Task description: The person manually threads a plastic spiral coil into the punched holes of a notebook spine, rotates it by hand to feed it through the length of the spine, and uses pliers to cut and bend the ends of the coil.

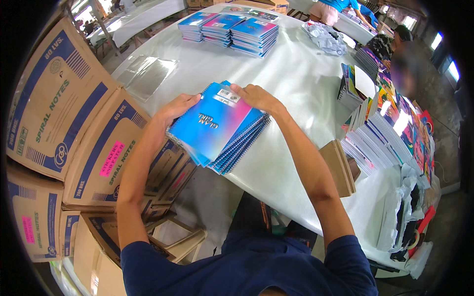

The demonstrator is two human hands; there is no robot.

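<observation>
Presently, both hands are clamped on the notebooks (205, 133): the left hand (180, 106) at their left edge, the right hand (257, 97) at their far edge, thumb on the top cover. The notebooks lie askew over the near edge of the table (301, 93); contact cannot be determined. Three stacks (254, 37) stand toward the table's far end; cartons (47, 93) stand left of it.

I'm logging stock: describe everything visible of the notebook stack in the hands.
The fanned stack of spiral notebooks is at the edge of the white table; whether it rests there is unclear. The glossy-looking top cover is blue blending into pink, with silvery lettering and a barcode label. Coil bindings show at right. The left hand grips the left side, the right hand the far edge.
</observation>
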